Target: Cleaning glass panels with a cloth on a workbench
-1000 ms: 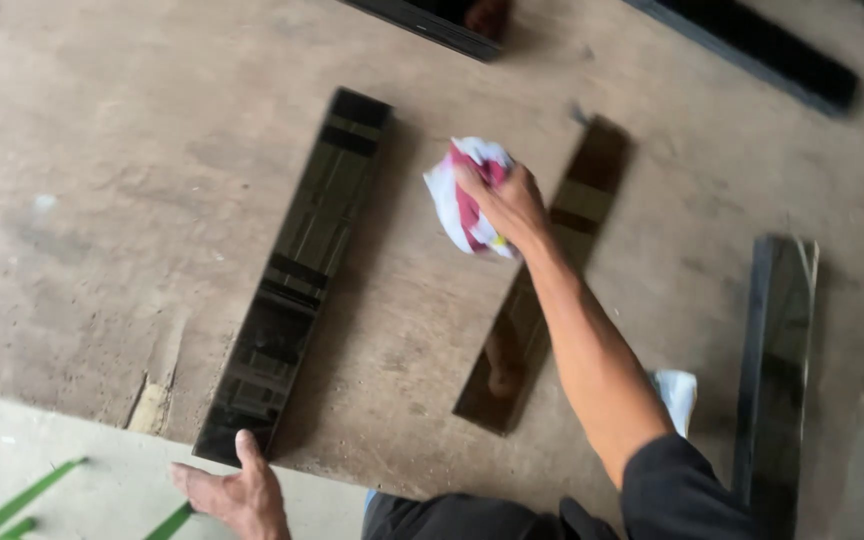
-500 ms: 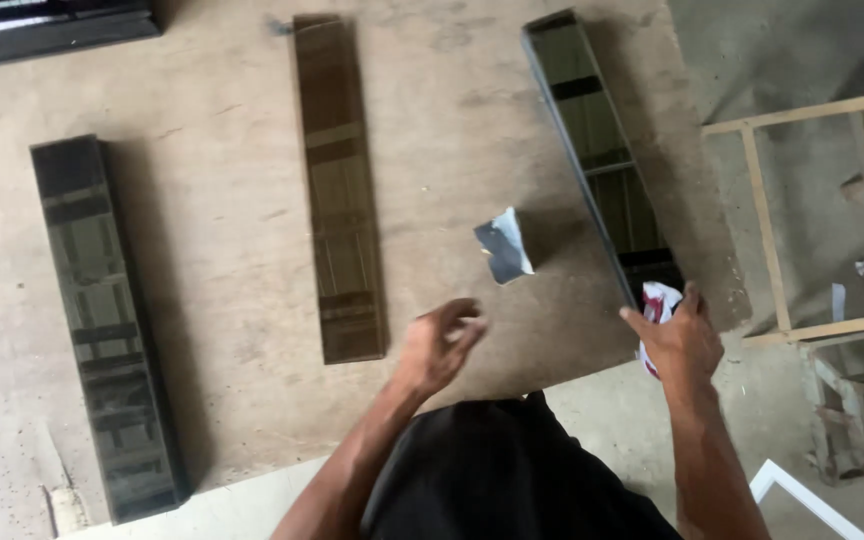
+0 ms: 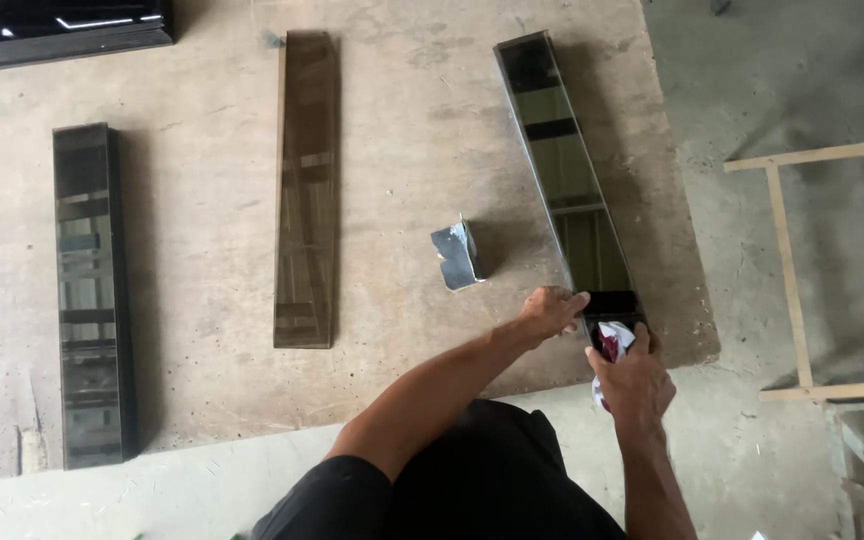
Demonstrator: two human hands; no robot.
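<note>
A long dark glass strip point(image 3: 567, 165) lies on the brown board point(image 3: 402, 130) at the right. My left hand point(image 3: 550, 312) touches its near left edge, fingers bent against it. My right hand point(image 3: 634, 378) is shut on a red and white cloth point(image 3: 610, 338) and presses it onto the strip's near end. Two more dark glass strips, one in the middle point(image 3: 306, 190) and one at the left point(image 3: 92, 295), lie flat on the board.
A small crumpled silver wrapper point(image 3: 456, 256) stands on the board left of my hands. A black panel point(image 3: 52, 28) lies at the far left top. A pale wooden frame point(image 3: 802, 270) sits on the concrete floor at the right.
My left hand has moved right onto the edge of the right strip. My right hand with the cloth has gone up onto the strip's near end. The view has shifted slightly.
</note>
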